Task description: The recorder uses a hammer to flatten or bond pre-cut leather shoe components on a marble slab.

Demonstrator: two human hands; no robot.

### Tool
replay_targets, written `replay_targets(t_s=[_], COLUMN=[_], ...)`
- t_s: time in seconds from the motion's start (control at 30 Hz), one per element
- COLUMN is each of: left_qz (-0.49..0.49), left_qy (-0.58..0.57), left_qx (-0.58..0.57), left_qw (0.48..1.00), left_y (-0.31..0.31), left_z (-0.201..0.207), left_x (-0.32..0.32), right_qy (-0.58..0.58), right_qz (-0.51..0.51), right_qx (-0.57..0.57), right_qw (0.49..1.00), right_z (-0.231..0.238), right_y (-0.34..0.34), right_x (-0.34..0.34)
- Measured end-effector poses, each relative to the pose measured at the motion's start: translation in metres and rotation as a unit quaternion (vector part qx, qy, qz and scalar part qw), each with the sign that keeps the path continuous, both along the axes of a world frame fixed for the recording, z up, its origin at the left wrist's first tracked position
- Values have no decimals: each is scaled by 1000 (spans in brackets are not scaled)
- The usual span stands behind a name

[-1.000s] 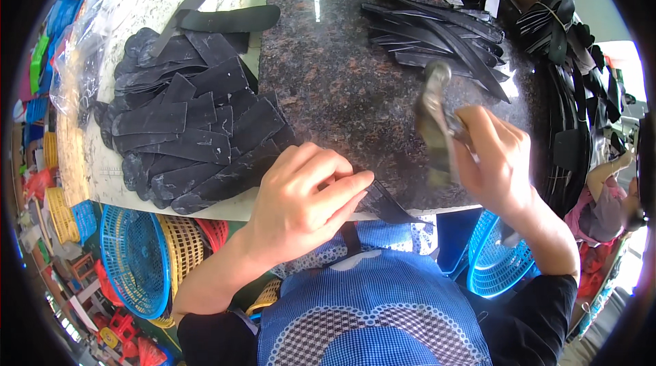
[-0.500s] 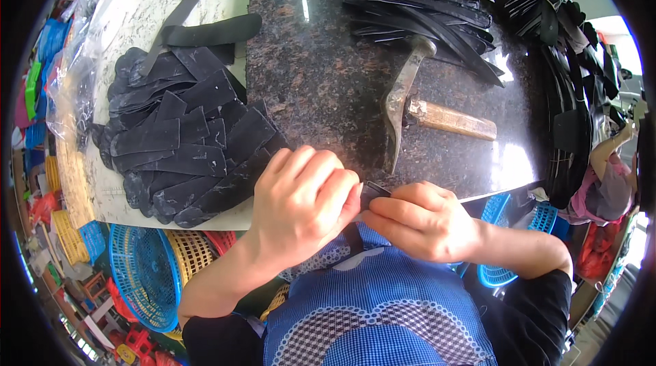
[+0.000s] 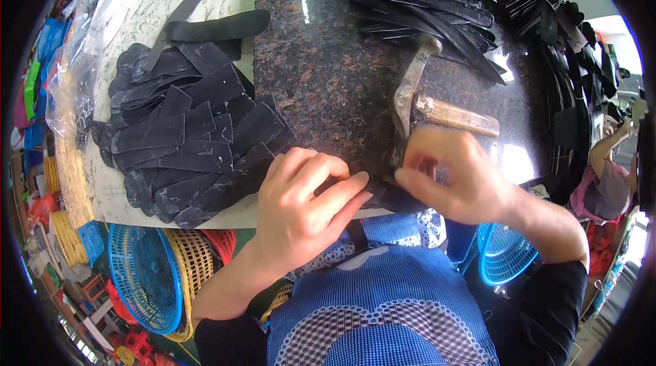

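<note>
Both hands meet low in the centre of the frame over one small, flat, dark strip of leather-like material (image 3: 391,195), which lies at the near edge of the dark speckled granite slab (image 3: 328,79). The left hand (image 3: 301,212) presses its extended fingers flat onto the strip's left end; the right hand (image 3: 454,178) pinches the right end between thumb and fingertips. The piece is mostly hidden beneath them, so its exact shape cannot be told. Doing this step well probably means keeping the strip flat against the stone, the fingers close together, and its edges aligned before any pressure is released. Just above the right hand, touching it or nearly so, lies a worn metal hammer with a wooden handle (image 3: 417,99). At centre left spreads a heap of similar black cut pieces (image 3: 184,140); at upper right lies a bundle of long, narrow black strips (image 3: 437,17).
</note>
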State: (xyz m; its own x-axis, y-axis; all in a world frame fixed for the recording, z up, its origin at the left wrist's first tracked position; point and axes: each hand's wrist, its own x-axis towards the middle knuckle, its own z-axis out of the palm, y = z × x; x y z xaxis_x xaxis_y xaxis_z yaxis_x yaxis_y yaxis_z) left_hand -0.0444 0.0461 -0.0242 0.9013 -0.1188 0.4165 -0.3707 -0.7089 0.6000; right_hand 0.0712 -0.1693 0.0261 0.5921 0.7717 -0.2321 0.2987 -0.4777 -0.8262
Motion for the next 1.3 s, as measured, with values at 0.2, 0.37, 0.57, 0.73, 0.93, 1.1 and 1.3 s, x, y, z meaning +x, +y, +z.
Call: replay_targets(t_s=[0.2,0.37,0.57,0.73,0.93,1.1,1.3], left_qz=[-20,-23,-27,-21,32,14,28], left_qy=[-41,-87,-104,-92,-56,-52,-58], left_qx=[31,53,50,43,27,11,55], left_qw=[998,995,993,995,998,998,996], left_y=[2,2,3,3,2,-4,-13], left_z=[-4,-10,-15,-16,-10,-9,-8], left_x=[-1,-4,-5,-7,-10,-13,-19], right_qy=[20,384,388,346,207,31,279], right_qz=[-59,-30,0,46,141,216,137], right_qx=[-21,-212,-287,-331,-389,-328,-366], right_qw=[998,898,876,877,886,919,877], right_z=[14,19,23,25,40,22,28], right_y=[27,37,56,65,86,72,78], right_x=[3,20,32,33,29,22,39])
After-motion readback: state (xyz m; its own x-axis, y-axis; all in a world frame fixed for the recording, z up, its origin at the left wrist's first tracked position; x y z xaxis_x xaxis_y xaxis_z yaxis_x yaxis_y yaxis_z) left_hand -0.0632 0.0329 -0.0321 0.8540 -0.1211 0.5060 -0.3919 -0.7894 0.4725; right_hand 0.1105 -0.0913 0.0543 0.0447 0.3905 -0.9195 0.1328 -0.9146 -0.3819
